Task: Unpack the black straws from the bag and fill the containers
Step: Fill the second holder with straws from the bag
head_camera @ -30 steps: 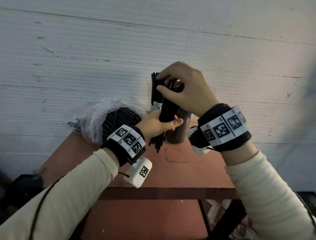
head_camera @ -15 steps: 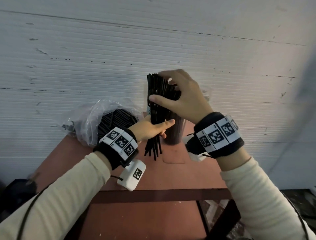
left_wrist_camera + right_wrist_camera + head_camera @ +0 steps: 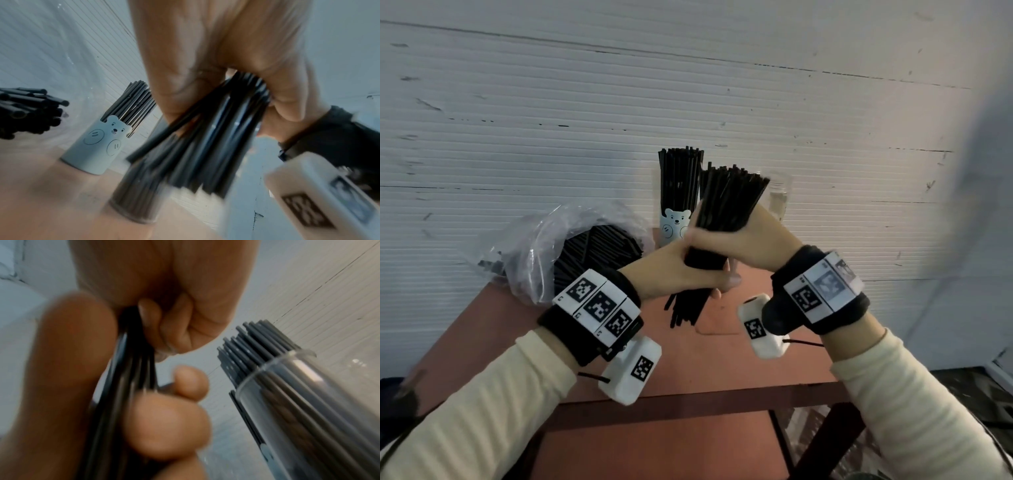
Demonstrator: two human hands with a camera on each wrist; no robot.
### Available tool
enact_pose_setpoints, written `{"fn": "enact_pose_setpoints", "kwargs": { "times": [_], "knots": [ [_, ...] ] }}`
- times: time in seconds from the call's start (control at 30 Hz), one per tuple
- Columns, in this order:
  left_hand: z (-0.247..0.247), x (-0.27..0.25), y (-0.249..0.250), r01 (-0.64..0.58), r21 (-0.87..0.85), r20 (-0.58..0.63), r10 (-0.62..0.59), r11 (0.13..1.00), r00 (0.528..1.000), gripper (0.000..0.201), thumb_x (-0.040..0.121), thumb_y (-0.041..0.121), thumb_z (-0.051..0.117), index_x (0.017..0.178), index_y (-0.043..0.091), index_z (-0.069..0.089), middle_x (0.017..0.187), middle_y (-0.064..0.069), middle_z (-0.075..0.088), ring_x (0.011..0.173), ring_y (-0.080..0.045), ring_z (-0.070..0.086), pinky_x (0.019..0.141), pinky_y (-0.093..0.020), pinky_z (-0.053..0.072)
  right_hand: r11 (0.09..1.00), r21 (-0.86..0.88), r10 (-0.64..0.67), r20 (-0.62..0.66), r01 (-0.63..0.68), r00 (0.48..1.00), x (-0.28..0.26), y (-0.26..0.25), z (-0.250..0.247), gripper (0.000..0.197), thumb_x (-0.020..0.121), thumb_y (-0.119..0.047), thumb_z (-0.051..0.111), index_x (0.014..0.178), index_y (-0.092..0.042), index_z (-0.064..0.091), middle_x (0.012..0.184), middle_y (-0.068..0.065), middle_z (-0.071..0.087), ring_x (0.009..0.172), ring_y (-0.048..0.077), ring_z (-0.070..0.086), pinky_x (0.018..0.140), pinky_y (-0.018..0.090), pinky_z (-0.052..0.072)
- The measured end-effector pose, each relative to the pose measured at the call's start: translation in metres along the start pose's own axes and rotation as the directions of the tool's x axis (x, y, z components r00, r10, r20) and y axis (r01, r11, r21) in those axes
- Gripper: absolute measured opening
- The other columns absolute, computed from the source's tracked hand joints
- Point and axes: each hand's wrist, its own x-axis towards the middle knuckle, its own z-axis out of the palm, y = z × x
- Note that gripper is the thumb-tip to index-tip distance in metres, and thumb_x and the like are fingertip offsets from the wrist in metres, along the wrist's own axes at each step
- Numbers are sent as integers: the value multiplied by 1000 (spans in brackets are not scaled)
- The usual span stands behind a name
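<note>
Both my hands hold one thick bundle of black straws [image 3: 726,205] upright above the table, its top fanning to the right. My left hand [image 3: 681,274] grips it low down, fingers curled round it [image 3: 287,100]. My right hand [image 3: 753,240] grips it just above, closed on the straws [image 3: 131,353]. A bear-print cup [image 3: 674,228] full of straws stands behind, against the wall. A clear container [image 3: 308,402] packed with straws stands close beside the bundle; my hands hide it in the head view. The clear bag [image 3: 585,250] of straws lies at the back left.
The red-brown table [image 3: 722,363] butts against a white ribbed wall [image 3: 551,120]. A clear glass [image 3: 779,195] stands at the back right by the wall. The table's front edge lies just below my wrists.
My right hand has slid from the bundle's top down to its middle. The bundle has risen and leans right. The bear-print cup has come into view.
</note>
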Motion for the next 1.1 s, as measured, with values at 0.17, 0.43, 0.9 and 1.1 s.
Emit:
{"fn": "enact_pose_setpoints", "kwargs": {
  "times": [0.17,0.43,0.9,1.1],
  "knots": [
    [-2,25,-18,47,146,-460,26,988,888,90,59,44,89,127,32,32,122,3,52,114,-11,53,96,-28,44,992,124,39,-345,4,938,19,-8,-48,8,87,-10,68,82,-7,64,62,-12,58,51,-3,53,48,8,38],
    [-16,77,-30,68,80,-412,-30,994,911,131,61,28,91,151,25,-4,146,10,32,131,-7,35,110,-27,27,990,131,110,-462,-56,880,48,-2,-97,14,83,-19,69,81,-7,61,70,7,54,56,20,42,42,23,27],
    [-27,89,-53,115,134,-445,-44,984,894,81,64,32,89,133,27,47,125,10,58,117,-12,55,106,-38,43,983,-139,63,-372,-122,926,78,23,-102,26,84,-19,68,85,6,60,69,-2,55,55,1,52,50,12,40],
    [-25,86,-50,107,139,-451,-33,985,892,76,67,27,87,131,27,46,115,15,55,113,-9,52,103,-29,40,981,-174,30,-308,-88,951,90,17,-97,19,85,-23,69,81,-6,62,68,-7,57,58,0,55,55,13,43]
  ]
}}
